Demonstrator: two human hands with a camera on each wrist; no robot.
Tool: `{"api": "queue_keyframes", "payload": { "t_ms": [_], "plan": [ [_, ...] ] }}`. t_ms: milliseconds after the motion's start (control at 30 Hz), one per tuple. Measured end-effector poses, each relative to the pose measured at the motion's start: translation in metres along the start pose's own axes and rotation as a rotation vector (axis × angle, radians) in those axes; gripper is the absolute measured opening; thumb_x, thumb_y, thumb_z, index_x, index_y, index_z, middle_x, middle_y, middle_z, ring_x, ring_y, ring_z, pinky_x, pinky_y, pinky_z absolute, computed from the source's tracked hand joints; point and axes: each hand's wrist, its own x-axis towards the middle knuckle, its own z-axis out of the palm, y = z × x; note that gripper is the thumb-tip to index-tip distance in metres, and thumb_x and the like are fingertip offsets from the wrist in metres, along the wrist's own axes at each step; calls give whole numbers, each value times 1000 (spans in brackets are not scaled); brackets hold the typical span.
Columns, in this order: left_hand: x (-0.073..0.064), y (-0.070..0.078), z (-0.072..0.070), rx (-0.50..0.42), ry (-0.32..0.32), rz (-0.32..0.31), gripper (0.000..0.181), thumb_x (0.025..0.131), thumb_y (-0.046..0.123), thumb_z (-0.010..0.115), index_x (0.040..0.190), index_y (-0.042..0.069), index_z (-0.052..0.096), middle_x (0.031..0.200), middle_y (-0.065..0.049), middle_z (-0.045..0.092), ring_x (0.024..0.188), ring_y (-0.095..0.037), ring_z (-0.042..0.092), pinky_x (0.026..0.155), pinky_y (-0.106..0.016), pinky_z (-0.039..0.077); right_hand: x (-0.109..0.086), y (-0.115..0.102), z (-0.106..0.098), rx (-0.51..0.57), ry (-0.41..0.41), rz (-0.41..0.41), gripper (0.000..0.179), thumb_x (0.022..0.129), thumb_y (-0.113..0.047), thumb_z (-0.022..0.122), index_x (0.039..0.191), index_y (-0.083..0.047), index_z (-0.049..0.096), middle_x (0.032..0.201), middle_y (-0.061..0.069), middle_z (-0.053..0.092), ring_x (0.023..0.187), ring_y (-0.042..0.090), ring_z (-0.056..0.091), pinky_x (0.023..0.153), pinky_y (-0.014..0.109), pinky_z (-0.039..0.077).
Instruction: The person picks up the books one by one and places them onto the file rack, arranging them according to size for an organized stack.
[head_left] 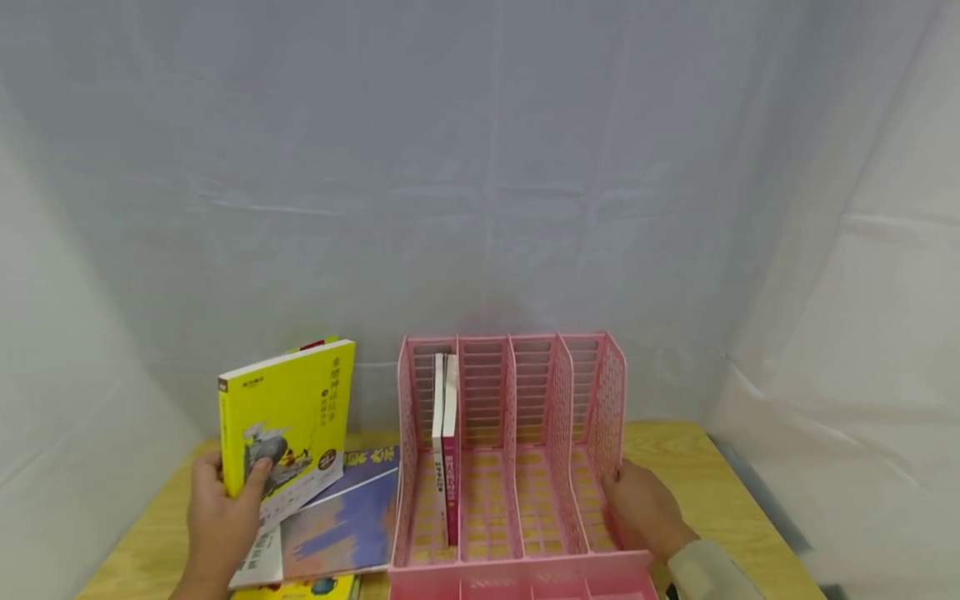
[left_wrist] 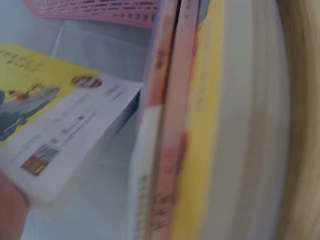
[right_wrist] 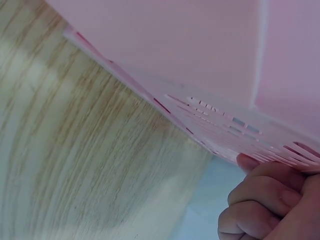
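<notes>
My left hand (head_left: 223,521) grips a yellow paperback book (head_left: 300,408) by its lower left corner, thumb across the cover. The book is upright and tilted, above a pile of books; a second colourful edge peeks out behind its top. In the left wrist view, the held book (left_wrist: 65,120) shows its white lower band. My right hand (head_left: 643,507) holds the right side wall of a pink book rack (head_left: 613,392), fingers curled in the right wrist view. Two thin books (head_left: 449,442) stand in the rack's leftmost slot, one with a magenta spine.
Left of the rack, a pile of books (head_left: 341,529) lies flat, with a blue-purple cover on top and a yellow book (head_left: 300,588) lower down. The wooden table (head_left: 697,467) ends at right, where white sheeting (head_left: 840,375) hangs; more hangs behind.
</notes>
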Motion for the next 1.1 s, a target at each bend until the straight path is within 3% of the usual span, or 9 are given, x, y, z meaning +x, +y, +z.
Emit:
{"api": "queue_keyframes", "payload": {
  "t_ms": [67, 133, 233, 267, 333, 600, 833, 967, 1100],
  "plan": [
    [10, 1, -14, 37, -132, -27, 64, 103, 43, 62, 142, 0, 36, 125, -26, 64, 87, -5, 64, 64, -16, 52, 2, -2, 1, 2, -1, -7, 30, 107, -30, 47, 84, -14, 57, 69, 2, 53, 64, 18, 51, 63, 39, 47],
    [21, 4, -29, 69, -320, -73, 70, 101, 48, 63, 145, -1, 37, 123, -25, 67, 89, -15, 69, 67, -26, 58, 3, -2, 3, 6, -7, -5, 30, 107, -31, 46, 85, -15, 58, 69, 2, 53, 64, 18, 51, 63, 38, 46],
    [32, 4, -43, -5, -584, -96, 71, 102, 46, 63, 149, -1, 37, 124, -23, 69, 94, -24, 73, 77, -40, 62, 2, 0, 4, 14, -21, 16, 30, 107, -31, 45, 87, -14, 58, 71, 3, 52, 65, 19, 50, 65, 38, 46],
    [32, 3, -45, -30, -638, -115, 70, 103, 44, 63, 150, -1, 37, 123, -22, 70, 96, -27, 73, 79, -43, 62, 0, 1, 4, 21, -24, 23, 30, 107, -31, 46, 87, -13, 58, 71, 3, 52, 65, 19, 50, 65, 38, 46],
    [31, 1, -47, -46, -679, -125, 68, 104, 43, 62, 149, -2, 38, 122, -20, 71, 96, -28, 73, 79, -43, 62, -2, 2, 3, 15, -17, 29, 29, 107, -30, 47, 87, -12, 58, 71, 3, 52, 66, 19, 50, 65, 39, 47],
    [19, -1, -46, 140, -546, -175, 71, 103, 52, 58, 140, -5, 40, 106, -13, 73, 84, -20, 70, 73, -35, 58, -4, 3, 4, -27, -11, -21, 30, 107, -28, 45, 95, -7, 62, 72, 4, 56, 68, 20, 55, 69, 46, 52],
    [11, 3, -38, 163, -491, -197, 85, 97, 67, 56, 139, -6, 42, 105, -18, 71, 78, -19, 69, 68, -36, 58, -4, 2, 0, 13, -24, -19, 37, 110, -28, 40, 78, -13, 52, 66, 3, 50, 58, 19, 48, 58, 35, 43],
    [-1, 8, -31, 172, -414, -169, 80, 97, 66, 57, 137, -3, 48, 105, -20, 72, 76, -19, 68, 62, -34, 56, -4, 1, -2, 15, -44, -12, 37, 110, -29, 40, 79, -13, 53, 67, 3, 52, 59, 19, 49, 56, 34, 43],
    [-18, 24, -19, 94, -299, -113, 67, 100, 55, 61, 136, -1, 52, 113, -28, 71, 78, -23, 73, 59, -33, 59, -3, -1, -3, -29, -43, -15, 37, 109, -28, 41, 78, -13, 54, 68, 4, 52, 61, 19, 50, 58, 36, 46]
  ]
}}
